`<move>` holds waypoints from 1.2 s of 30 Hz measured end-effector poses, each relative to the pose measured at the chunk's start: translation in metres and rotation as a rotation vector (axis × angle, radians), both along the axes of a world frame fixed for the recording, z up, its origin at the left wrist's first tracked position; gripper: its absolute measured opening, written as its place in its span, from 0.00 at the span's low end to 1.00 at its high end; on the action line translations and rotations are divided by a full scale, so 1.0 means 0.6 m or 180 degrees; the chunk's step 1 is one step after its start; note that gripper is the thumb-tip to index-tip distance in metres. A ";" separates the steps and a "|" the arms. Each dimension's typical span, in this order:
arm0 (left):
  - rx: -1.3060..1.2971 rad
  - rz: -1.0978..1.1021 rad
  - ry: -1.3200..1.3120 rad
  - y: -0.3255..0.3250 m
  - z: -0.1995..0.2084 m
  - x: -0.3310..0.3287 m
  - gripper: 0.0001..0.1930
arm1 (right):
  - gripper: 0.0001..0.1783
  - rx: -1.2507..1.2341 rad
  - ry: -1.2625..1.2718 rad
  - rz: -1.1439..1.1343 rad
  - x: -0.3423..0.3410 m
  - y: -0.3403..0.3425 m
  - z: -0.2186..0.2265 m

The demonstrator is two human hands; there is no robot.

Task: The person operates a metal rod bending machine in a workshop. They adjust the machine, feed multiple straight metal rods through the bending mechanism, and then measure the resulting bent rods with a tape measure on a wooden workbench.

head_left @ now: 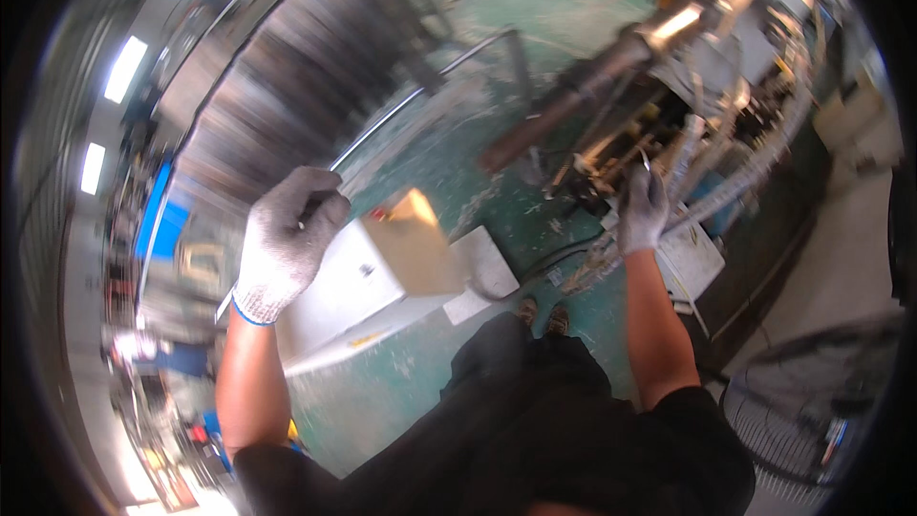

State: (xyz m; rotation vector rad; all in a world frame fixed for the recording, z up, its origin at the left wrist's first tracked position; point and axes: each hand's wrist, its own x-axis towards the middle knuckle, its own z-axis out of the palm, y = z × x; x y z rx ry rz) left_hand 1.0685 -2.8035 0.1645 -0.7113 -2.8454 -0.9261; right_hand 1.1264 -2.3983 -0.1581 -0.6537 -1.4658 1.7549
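My right hand [642, 212], gloved, pinches a thin metal rod [646, 161] upright at the machine [688, 115] on the far right; my left hand [285, 241] is fisted around something thin and dark, well apart, above the white box [358, 277].

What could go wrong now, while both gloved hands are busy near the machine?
1. The right hand holds a thin tool close to the machine and its hoses; the glove might snag.
2. Cables lie on the green floor near the feet: a possible trip.
3. The left hand grips something thin above the white box; it could drop.
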 end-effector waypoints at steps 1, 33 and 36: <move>0.0396 0.0220 0.0005 -0.045 -0.005 0.022 0.08 | 0.12 -0.0354 -0.0135 0.0136 0.015 -0.012 -0.032; 0.4157 0.3909 -0.1613 -0.981 -0.500 0.501 0.13 | 0.19 0.1681 -0.0185 0.3777 0.076 -1.239 0.082; 0.3769 0.3567 -0.1657 -1.082 -0.528 0.445 0.12 | 0.25 0.1405 0.0440 0.3308 -0.040 -1.312 0.118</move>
